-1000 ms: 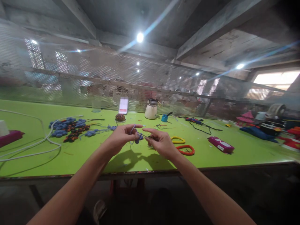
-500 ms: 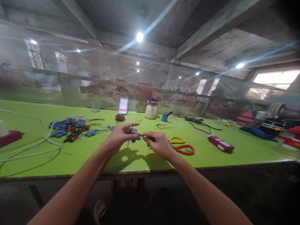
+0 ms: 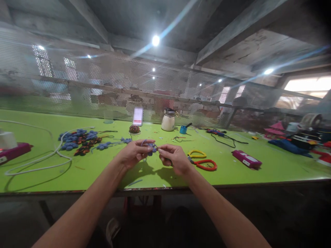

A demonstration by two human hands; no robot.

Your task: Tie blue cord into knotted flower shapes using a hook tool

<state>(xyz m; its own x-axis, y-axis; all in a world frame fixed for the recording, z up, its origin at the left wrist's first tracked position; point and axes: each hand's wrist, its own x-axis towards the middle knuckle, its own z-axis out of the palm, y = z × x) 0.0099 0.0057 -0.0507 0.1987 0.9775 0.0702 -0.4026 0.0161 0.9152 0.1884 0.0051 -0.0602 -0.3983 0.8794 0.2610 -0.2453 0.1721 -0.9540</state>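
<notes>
Near the table's front edge, my left hand [image 3: 136, 152] pinches a small blue crocheted piece [image 3: 152, 150], with a strand of blue yarn looped over its fingers. My right hand [image 3: 174, 157] is closed on a thin crochet hook [image 3: 157, 148] whose tip meets the piece; the fingers cover most of the hook. To the left lies a pile of blue crocheted flowers [image 3: 69, 139] with dark and orange ones [image 3: 85, 147] among them. A ball of multicoloured yarn [image 3: 134, 129] sits behind my left hand. Scissors with red and yellow handles [image 3: 206, 164] lie just right of my right hand.
A phone [image 3: 138, 116] stands upright at the back, near a white jug [image 3: 168, 120] and a small blue pot [image 3: 183, 129]. A magenta power strip [image 3: 247, 159] lies on the right, another [image 3: 19, 153] on the left beside a white cable [image 3: 38, 169]. Perforated mesh borders the table.
My left hand's raised fingers have curled down around the blue piece, and the yarn loop sits lower. My right hand stays close to the piece. The view has shifted slightly.
</notes>
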